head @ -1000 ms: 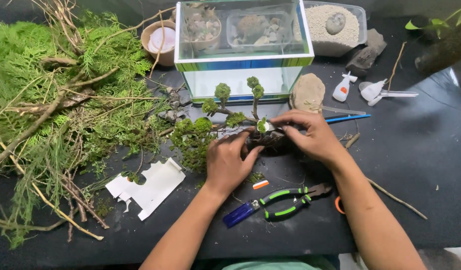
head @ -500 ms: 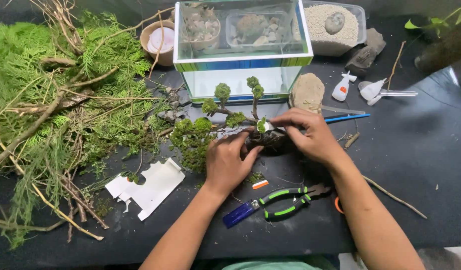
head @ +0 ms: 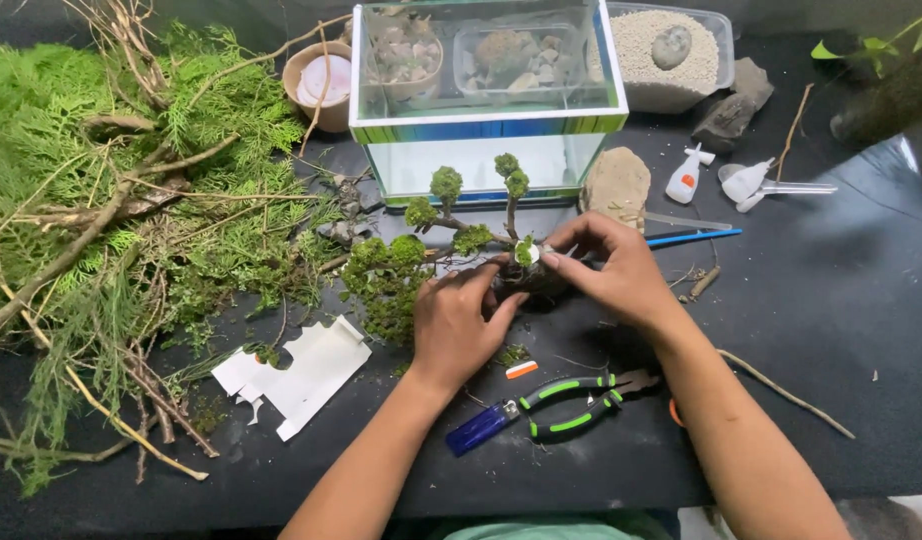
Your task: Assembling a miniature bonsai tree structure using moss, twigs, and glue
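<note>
- Pliers (head: 579,405) and a blue lighter (head: 484,427) are lying nearest the camera, just before the miniature tree (head: 461,235).
- The left hand (head: 459,325) is curling loosely around the tree's base; the right hand (head: 613,270) is pinching a green tuft on it.
- Behind the tree, the glass tank (head: 486,120) is standing close; too hard a squeeze is likely to snap the thin twigs.

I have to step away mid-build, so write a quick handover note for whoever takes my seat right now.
Left hand steadies the base of the miniature tree on the black table. Right hand pinches a small green moss tuft against a low branch.
Done: several branch tips already carry tufts.
Left: this tuft isn't released yet.
Pliers and blue lighter lie near you, glass tank behind.
</note>
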